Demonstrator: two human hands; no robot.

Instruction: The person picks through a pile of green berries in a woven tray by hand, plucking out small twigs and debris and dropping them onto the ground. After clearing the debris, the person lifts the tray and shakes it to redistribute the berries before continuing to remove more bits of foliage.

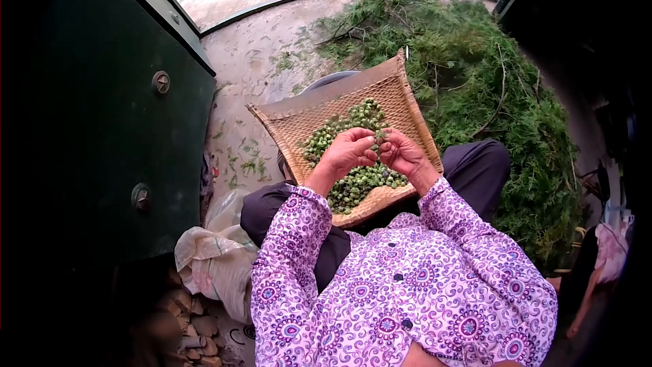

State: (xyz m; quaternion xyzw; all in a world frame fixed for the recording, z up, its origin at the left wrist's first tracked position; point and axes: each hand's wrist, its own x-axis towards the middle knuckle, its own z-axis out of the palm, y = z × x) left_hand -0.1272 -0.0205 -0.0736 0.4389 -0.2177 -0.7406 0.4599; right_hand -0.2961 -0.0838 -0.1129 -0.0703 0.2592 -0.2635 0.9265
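Observation:
A woven winnowing basket (278, 119) rests across my lap, tilted, with a heap of small round green cones (353, 194) in it. Above the heap my left hand (348, 151) and my right hand (403, 154) meet with fingertips pinched. Between them shows a small green sprig (379, 137), its ends hidden by my fingers. Both hands appear to grip it, the right one from the far side. The fingertips nearly touch, and neither hand rests on the cones.
Cut evergreen branches (468, 75) lie piled along the right side. Behind the basket shows the rim of a metal basin (331, 80). A whitish woven sack (221, 258) slumps at my left, near wood pieces (197, 326). A dark green metal door (146, 143) stands at left.

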